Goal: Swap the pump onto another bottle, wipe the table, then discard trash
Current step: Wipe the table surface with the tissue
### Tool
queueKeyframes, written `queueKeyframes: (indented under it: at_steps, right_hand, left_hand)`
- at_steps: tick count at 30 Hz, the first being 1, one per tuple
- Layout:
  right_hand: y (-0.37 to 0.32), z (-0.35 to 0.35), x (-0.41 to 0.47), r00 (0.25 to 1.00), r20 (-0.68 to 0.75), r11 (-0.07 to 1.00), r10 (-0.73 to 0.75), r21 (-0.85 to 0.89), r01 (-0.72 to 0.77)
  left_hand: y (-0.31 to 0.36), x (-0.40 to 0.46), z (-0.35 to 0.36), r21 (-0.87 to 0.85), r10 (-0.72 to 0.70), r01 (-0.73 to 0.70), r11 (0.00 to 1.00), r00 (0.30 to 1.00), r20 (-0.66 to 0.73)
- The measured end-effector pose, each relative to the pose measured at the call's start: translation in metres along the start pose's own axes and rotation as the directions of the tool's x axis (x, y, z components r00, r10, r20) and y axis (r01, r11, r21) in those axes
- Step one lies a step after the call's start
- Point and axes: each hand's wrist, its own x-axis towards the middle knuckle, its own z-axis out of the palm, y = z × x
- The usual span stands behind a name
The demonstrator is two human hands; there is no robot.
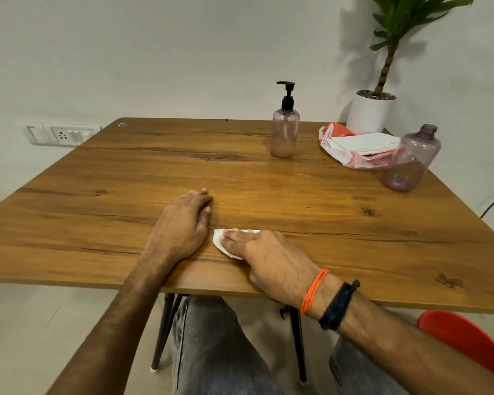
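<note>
My right hand (265, 258) presses a folded white tissue (219, 240) flat on the wooden table (97, 201) near its front edge, fingers straight over it. My left hand (183, 223) rests flat on the table just left of the tissue, holding nothing. A pinkish bottle (284, 132) with a black pump (287, 95) stands upright at the back centre. A second purple bottle (409, 161) with an open neck and no cap stands at the right.
An orange-and-white packet of tissues (357, 148) lies at the back right between the two bottles. A potted plant in a white pot (370, 112) stands behind the table's back right corner. A red chair (468, 340) is at my lower right.
</note>
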Motion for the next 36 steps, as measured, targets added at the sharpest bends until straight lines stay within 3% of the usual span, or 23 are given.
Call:
queueKeyframes:
  at_steps: [4,10,12,14,16,19,25,26,28,31,36]
  right_hand:
    - [0.002,0.000,-0.001,0.997,-0.077,0.997,0.013,0.080,-0.007]
    - [0.002,-0.013,-0.023,0.993,0.018,0.873,-0.119,0.478,0.096]
    - [0.010,-0.024,-0.027,0.996,0.011,0.684,-0.084,0.728,0.050]
    - [0.025,-0.035,-0.024,0.998,-0.009,0.300,0.059,0.954,-0.009]
    - [0.040,-0.041,-0.020,0.980,0.023,-0.025,0.197,1.000,-0.018]
    - [0.059,-0.043,-0.012,0.949,0.104,-0.257,0.297,0.966,-0.025]
    - [0.074,-0.038,-0.002,0.895,0.185,-0.305,0.406,0.951,-0.058]
    - [0.076,-0.037,0.000,0.883,0.179,-0.293,0.433,0.955,-0.050]
    - [0.079,-0.038,0.001,0.851,0.169,-0.244,0.498,0.968,-0.050]
    - [0.088,-0.037,-0.003,0.805,0.149,-0.138,0.575,0.987,-0.084]
    - [0.110,-0.036,-0.018,0.794,0.070,-0.018,0.604,0.997,-0.074]
  left_hand:
    - [0.000,-0.001,-0.001,-0.008,-0.004,0.004,1.000,1.000,0.002]
    - [0.002,-0.002,-0.003,-0.011,-0.005,0.005,1.000,1.000,0.004]
    - [0.003,-0.003,-0.004,-0.006,-0.007,0.008,1.000,1.000,0.009]
    - [0.005,-0.003,-0.005,0.002,-0.012,0.012,1.000,1.000,0.004]
    - [0.009,-0.003,-0.006,0.006,-0.025,0.025,1.000,1.000,-0.003]
    - [0.012,-0.002,-0.012,-0.032,-0.057,0.058,0.998,0.998,0.029]
    - [0.038,0.001,-0.017,-0.350,-0.106,0.095,0.932,0.994,-0.012]
    - [0.048,0.003,-0.016,-0.463,-0.140,0.124,0.878,0.990,-0.002]
    - [0.068,0.008,-0.013,-0.725,-0.212,0.202,0.659,0.974,0.079]
    - [0.092,0.015,-0.006,-0.886,-0.275,0.311,0.344,0.935,0.222]
    - [0.112,0.028,0.010,-0.898,-0.243,0.371,0.239,0.918,0.314]
